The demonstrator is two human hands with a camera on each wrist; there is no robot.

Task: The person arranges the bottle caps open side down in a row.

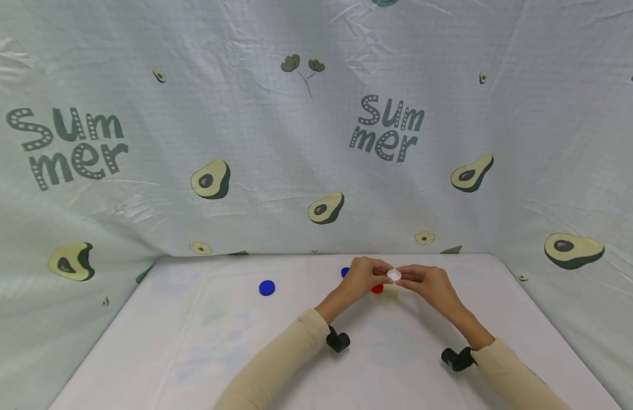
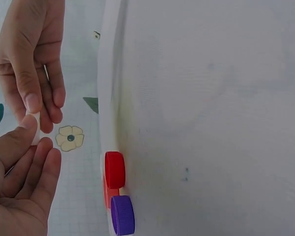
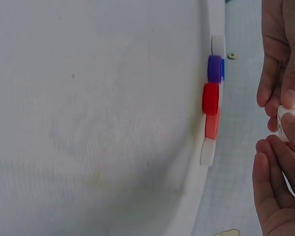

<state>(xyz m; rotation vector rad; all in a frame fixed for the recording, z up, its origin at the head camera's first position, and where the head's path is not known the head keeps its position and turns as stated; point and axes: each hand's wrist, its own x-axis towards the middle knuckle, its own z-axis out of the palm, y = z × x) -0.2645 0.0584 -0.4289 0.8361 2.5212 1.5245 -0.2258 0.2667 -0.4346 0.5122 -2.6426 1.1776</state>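
Both hands meet over the far right part of the table and hold one small white bottle cap (image 1: pixel 394 275). My left hand (image 1: pixel 359 276) pinches the cap's left side between thumb and fingers. From the other side, my right hand (image 1: pixel 433 283) pinches it in the same way. In the left wrist view the white cap (image 2: pixel 37 129) appears edge-on between the thumbs. The right wrist view shows the cap (image 3: pixel 283 125) raised, apart from the table. Just below the left fingers a red cap (image 1: pixel 377 288) lies on the table, partly covered.
A blue cap (image 1: pixel 267 287) lies to the left; another blue cap (image 1: pixel 345 272) is half hidden behind the left hand. The right wrist view shows a purple cap (image 3: pixel 214 69), a lighter red cap (image 3: pixel 212 127) and white caps (image 3: pixel 207 152). A printed curtain (image 1: pixel 270 125) hangs behind the table.
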